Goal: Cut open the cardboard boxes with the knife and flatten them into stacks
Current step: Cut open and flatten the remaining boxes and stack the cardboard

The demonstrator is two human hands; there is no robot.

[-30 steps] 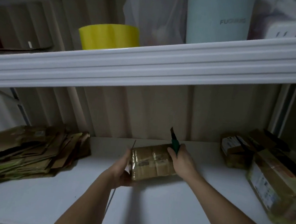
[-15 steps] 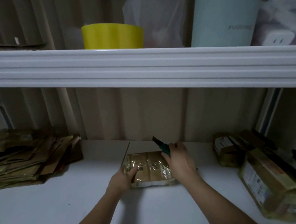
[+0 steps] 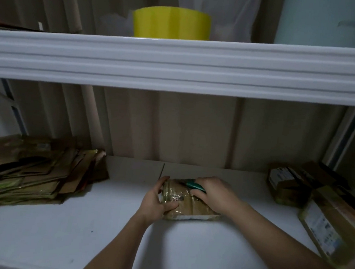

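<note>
A small taped cardboard box (image 3: 183, 202) lies flat on the white shelf (image 3: 81, 232), near the middle. My left hand (image 3: 157, 202) grips its left end, thumb across the top. My right hand (image 3: 214, 194) holds a green-handled knife (image 3: 194, 185) low over the box's far top edge; the blade is laid toward the left and mostly hidden. A stack of flattened cardboard (image 3: 33, 172) sits at the left.
Two more taped boxes stand at the right, a small one (image 3: 284, 184) at the back and a large one (image 3: 334, 225) nearer. An upper white shelf edge (image 3: 177, 65) overhangs, carrying a yellow tape roll (image 3: 171, 22) and a pale blue container (image 3: 321, 20).
The box has gone from being held up on edge to lying flat on the shelf. The knife has tipped from upright down onto the box's far edge. My left hand shifted to the left end.
</note>
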